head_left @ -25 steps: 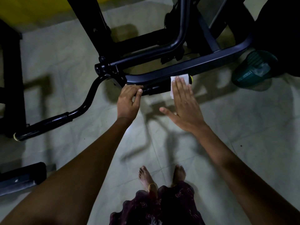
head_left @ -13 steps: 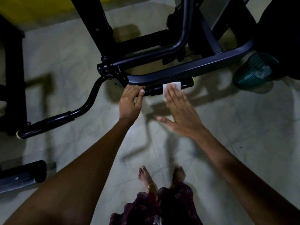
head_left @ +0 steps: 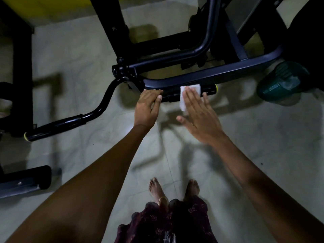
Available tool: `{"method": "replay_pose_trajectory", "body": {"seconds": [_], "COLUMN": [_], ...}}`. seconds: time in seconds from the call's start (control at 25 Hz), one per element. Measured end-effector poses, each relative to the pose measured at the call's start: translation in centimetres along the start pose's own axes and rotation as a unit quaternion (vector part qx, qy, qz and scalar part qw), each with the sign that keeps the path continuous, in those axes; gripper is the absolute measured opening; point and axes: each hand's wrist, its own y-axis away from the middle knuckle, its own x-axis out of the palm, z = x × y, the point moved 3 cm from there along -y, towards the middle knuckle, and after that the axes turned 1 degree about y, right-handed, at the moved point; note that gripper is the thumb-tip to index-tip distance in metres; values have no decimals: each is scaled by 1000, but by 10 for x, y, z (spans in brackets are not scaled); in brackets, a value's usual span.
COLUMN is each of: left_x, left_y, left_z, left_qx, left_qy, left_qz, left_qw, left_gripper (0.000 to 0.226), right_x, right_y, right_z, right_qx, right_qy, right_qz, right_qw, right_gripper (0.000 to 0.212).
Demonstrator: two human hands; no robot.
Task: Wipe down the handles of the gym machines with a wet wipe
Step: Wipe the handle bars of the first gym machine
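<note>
You look down at a pale tiled floor [head_left: 228,155] in a dim room, with a black gym machine [head_left: 175,50] in front of your bare feet. Your right hand [head_left: 199,118] lies flat, fingers straight and close together, thumb spread out to the side, pressing a white wet wipe [head_left: 190,89] against a short black handle [head_left: 209,89] tipped with a yellow end cap. The wipe drapes over the handle's middle, just short of the cap. Your left hand [head_left: 146,106] curls over the inner end of the same bar, beside the frame joint, seemingly steadying it.

This looks like the wiping step on this handle. The next move probably calls for sliding the wipe along to the cap, and wrapping it round to reach the underside. A second, longer curved handle [head_left: 70,120] reaches out to your left, with no wipe on it.

A dark green container [head_left: 282,83] stands on the floor to your right; marks on it are too blurred to read. No other writing is legible.
</note>
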Motion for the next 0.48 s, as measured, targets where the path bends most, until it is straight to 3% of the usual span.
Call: {"method": "replay_pose_trajectory", "body": {"seconds": [0.08,0.2,0.32,0.48], "left_x": [0,1,-1,-3], "left_y": [0,3,1,3], "left_z": [0,1,2,1], "left_qx": [-11,-39,-91,-107], "left_qy": [7,36,106,144], "left_qz": [-4,-4,0,-9], "left_qw": [1000,999,990,984], "left_gripper": [36,43,39,40], "right_x": [-5,-5,4,14], "right_y": [-12,-31,-18,3], "right_z": [6,34,44,32], "right_qx": [35,1,-66,-65], "right_qy": [-26,-49,3,39], "right_qz": [-3,41,42,22], "right_qw": [999,998,997,997], "right_gripper": [91,100,90,79]}}
